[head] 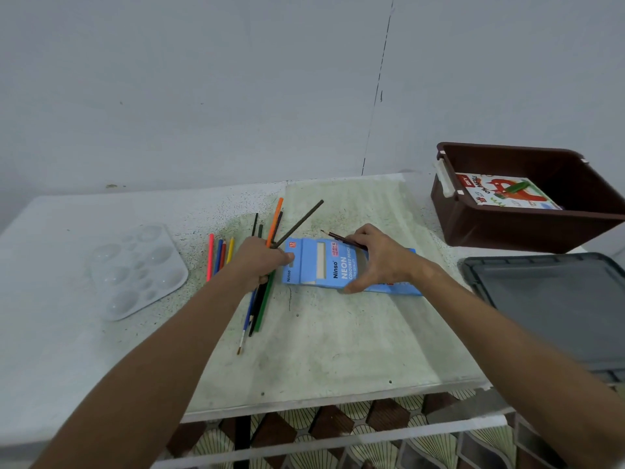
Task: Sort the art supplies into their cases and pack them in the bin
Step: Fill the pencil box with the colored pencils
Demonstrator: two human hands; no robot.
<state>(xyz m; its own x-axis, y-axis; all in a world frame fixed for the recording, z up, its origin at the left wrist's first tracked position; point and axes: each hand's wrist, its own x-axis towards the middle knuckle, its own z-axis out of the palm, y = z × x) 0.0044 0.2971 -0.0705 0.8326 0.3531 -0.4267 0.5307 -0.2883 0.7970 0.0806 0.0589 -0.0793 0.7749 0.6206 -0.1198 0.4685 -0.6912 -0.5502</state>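
Observation:
My left hand (262, 264) grips a bundle of coloured pencils and brushes (270, 231) that fans out above and below my fist, beside the left end of a blue pencil box (324, 265) lying flat on the table. My right hand (378, 258) holds the box's middle and pinches a dark pencil (341, 239) against its far edge. Several loose coloured pencils (220, 255) lie left of my left hand. A brown bin (490, 225) stands at the back right with a white printed box (507, 192) inside.
A clear plastic paint palette (138, 269) lies at the left of the table. A dark grey lid (554, 306) lies at the right, below the bin. The table's front edge (304, 404) runs near me, with patterned floor beneath.

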